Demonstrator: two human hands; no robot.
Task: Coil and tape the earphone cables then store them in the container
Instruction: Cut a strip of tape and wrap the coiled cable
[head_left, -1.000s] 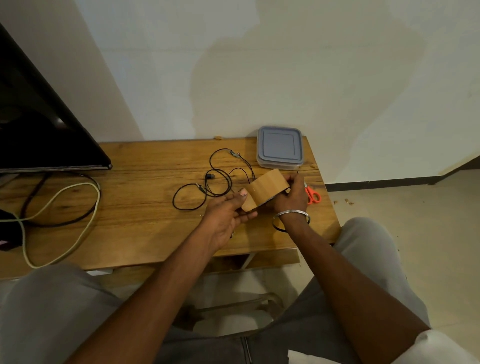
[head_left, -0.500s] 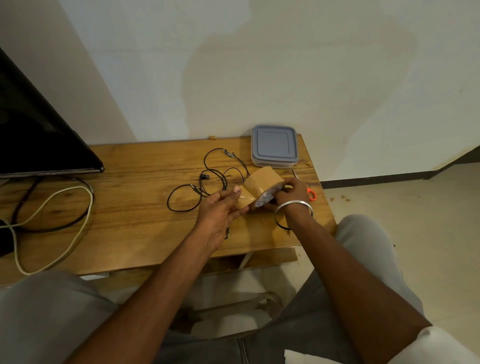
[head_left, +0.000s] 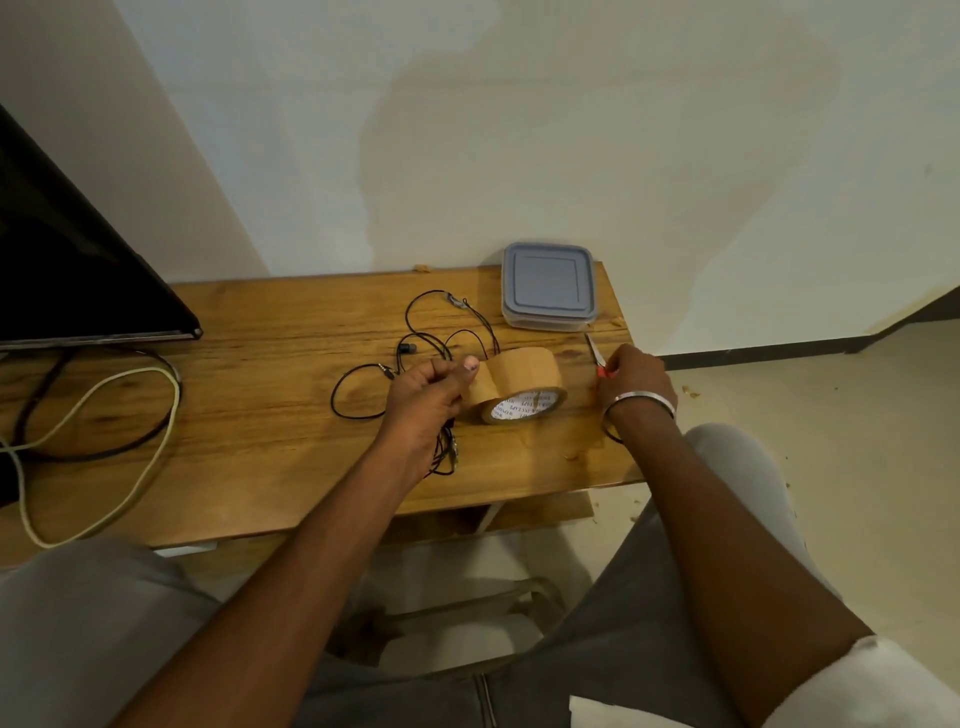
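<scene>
1. Wooden counter stands against a pale, stained wall. A person sits at it, grey trousers nearest the camera.
2. Left grip is closed. Its fingers curl round an earphone coil, whose black loops hang out just below the grip, and its thumb presses on a tape strip.
3. That strip runs to the brown tape roll, which lies tilted on the counter just right of the left grip, its white printed core facing the camera.
4. Right grip, with a metal bangle at the wrist, lies over the orange handles of the scissors, right of the roll. Whether its fingers clasp them cannot be told. The blades poke out beyond the grip.
5. Loose earphones sprawl uncoiled on the counter just beyond the left grip.
6. Beyond the right grip and a little to its left, the container sits at the counter's back edge with its grey lid on.
7. Far left of the left grip are a dark screen and a looped white cable.
</scene>
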